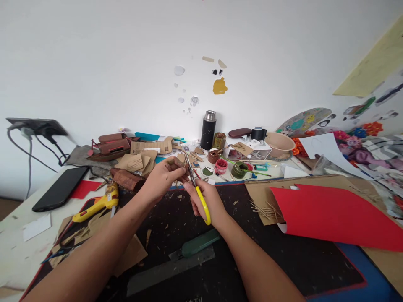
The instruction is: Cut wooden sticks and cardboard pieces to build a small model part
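My right hand (pixel 206 199) is wrapped round a pair of scissors (pixel 203 204) with yellow handles, its metal blades pointing up and away from me. Close by on the left, my left hand (pixel 166 174) is closed in a pinch beside the blades. What its fingertips hold is too small and too covered to make out; a bit of brown shows near them. Both hands are above the far part of a dark cutting mat (pixel 233 218). Below them lie a green utility knife (pixel 200 243) and a clear ruler (pixel 170 270).
A yellow glue gun (pixel 97 206), a black phone (pixel 59 188) and cardboard scraps lie to the left. Open paint jars (pixel 221 166) and a black flask (pixel 208 130) stand at the back. Red paper (pixel 333 214) and thin sticks (pixel 267 210) are on the right.
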{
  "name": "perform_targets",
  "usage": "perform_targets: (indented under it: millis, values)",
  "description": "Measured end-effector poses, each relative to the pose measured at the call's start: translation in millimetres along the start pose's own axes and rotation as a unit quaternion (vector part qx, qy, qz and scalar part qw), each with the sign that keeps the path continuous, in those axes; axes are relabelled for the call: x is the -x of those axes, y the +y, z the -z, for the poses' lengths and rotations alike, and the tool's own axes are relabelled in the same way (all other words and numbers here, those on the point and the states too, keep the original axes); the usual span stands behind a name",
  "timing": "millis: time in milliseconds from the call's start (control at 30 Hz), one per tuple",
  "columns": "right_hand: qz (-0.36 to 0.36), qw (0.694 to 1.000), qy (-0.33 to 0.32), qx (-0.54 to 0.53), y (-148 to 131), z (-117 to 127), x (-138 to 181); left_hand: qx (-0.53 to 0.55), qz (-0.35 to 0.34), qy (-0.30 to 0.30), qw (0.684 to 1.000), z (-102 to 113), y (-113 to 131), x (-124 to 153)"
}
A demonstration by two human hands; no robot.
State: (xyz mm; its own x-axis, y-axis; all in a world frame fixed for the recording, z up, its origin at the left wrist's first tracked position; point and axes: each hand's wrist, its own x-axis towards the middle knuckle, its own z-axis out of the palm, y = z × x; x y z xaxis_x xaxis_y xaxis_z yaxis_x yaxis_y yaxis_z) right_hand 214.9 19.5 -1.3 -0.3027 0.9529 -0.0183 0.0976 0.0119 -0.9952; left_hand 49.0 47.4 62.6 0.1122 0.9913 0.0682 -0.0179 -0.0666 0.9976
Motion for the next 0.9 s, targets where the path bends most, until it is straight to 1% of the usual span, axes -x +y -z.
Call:
perform_targets:
  millis: [167,300,400,533,700,800,900]
  values:
    - [-0.005,1.000,0.013,0.025,1,0,0,0.007,0.014,0.001,1.000,0,-3,-1]
    - [0.001,1.000,0.021,0.023,-1,2,-1,0.000,-0.012,0.009,1.000,2,-6,-3]
    - [0.007,1.000,0.017,-0.004,-2,3,-2,-0.005,-0.031,0.021,0.999,5,-6,-4]
    - [-0.008,0.998,0.012,-0.056,-1,4,-3,-0.004,-0.015,0.028,0.999,10,-3,-5]
    - [0.003,0.997,-0.022,-0.076,-3,2,-4,0.022,-0.003,0.037,0.999,18,-5,-8]
    - [0.005,0.994,-0.044,-0.101,-6,1,-4,0.049,-0.010,0.048,0.998,22,-7,-9]
    - [0.000,0.989,-0.070,-0.133,-11,2,-3,0.026,-0.021,0.053,0.998,26,-9,-11]
